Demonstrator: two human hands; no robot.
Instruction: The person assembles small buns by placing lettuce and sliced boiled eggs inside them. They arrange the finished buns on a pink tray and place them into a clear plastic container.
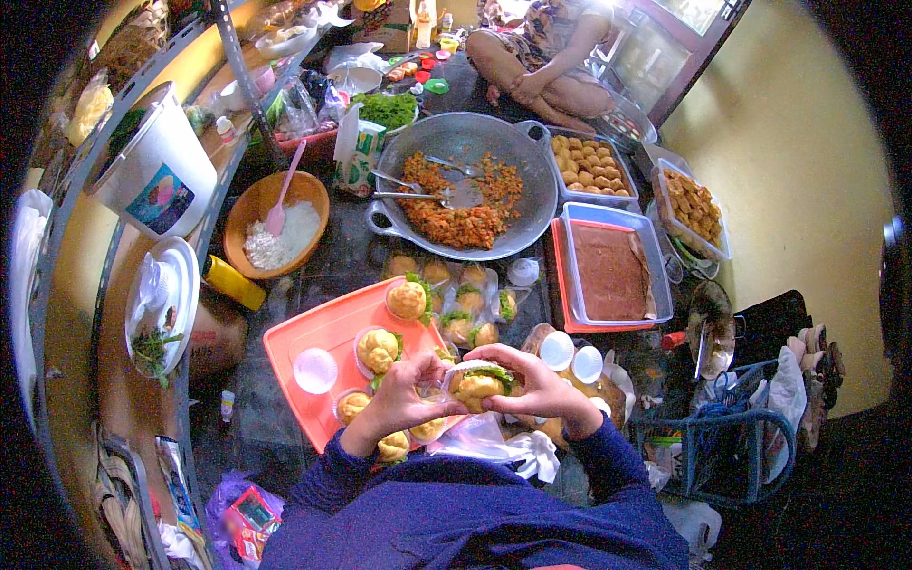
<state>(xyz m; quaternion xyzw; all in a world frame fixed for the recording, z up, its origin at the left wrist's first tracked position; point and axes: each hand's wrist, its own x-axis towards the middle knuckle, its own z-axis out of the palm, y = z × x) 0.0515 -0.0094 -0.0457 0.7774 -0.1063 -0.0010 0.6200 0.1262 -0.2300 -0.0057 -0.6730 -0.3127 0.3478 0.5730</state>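
Note:
A round golden bun (478, 387) with green lettuce showing at its edge is held in front of my chest, in what looks like a white paper cup. Fingers of my left hand (407, 393) close on one side of it, and my right hand (543, 388) grips the other. Under my left hand lies an orange tray or lid (299, 340). Several lettuce-filled buns in paper cups sit on it, among them one bun (408, 300) at the far corner. An empty paper cup (314, 370) rests near its left side. Beyond my hands, more buns (470, 301) stand in clear packaging.
A large metal wok (539, 180) holds orange-brown filling and utensils. Orange bowl (245, 195) with white powder and a pink spatula stands left. Tubs of buns (589, 166) and a brown-filled container (608, 271) are right. Another person (541, 62) sits at the back. Blue basket (717, 456) stands right.

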